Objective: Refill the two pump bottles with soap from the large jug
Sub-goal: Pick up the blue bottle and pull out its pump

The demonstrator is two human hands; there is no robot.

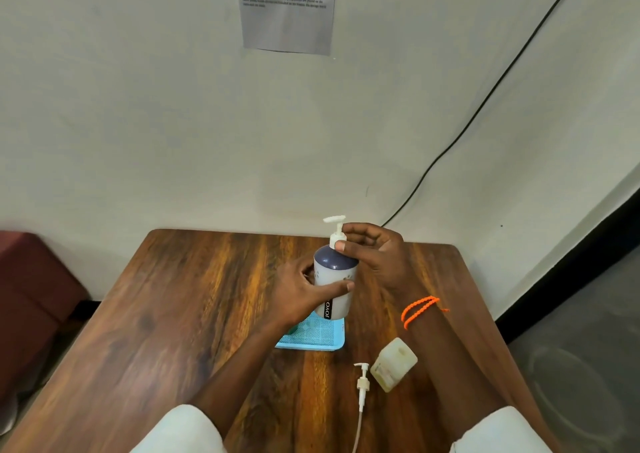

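A white pump bottle [337,290] with a dark blue shoulder stands upright over the back of a blue tray [313,341]. My left hand [304,293] wraps around the bottle's body. My right hand [374,255] grips the white pump collar [336,236] at the bottle's neck. A loose pump head with its long tube [362,388] lies on the wooden table [180,314] near me. Beside that loose pump lies a pale yellowish jug [393,364] on its side, under my right forearm. A small green thing shows at the tray's left edge, mostly hidden by my left wrist.
The table stands against a pale wall with a taped paper sheet [287,9] and a black cable [485,106] running down to the table's back edge. A dark red seat [31,296] sits to the left. Grey floor lies to the right.
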